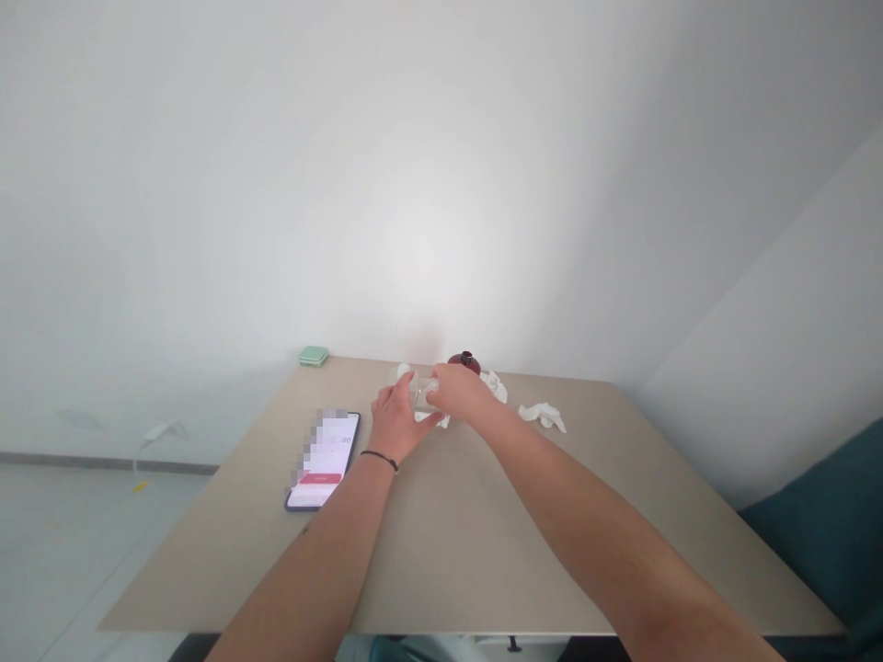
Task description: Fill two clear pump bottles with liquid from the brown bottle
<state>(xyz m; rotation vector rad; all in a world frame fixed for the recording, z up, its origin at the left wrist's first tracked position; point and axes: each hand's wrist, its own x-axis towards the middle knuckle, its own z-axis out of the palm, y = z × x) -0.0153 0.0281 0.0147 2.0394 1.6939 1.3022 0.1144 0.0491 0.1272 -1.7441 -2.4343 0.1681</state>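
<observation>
Free tabletop (441, 561) extends across the lower centre of the frame up to the left hand (396, 423) and right hand (459, 391), with a glass (422, 397) between them. Obstructions: smartphone (322, 460) just left of the left hand, white tissue (542, 416) to the right, dark red object (464, 361) behind, wall (441, 230) beyond the far edge.

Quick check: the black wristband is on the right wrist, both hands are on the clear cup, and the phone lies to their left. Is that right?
No: the black wristband is on the left wrist, not the right, as the head view shows. The rest stands: the left hand and right hand are on the clear cup, and the phone lies to their left.
</observation>
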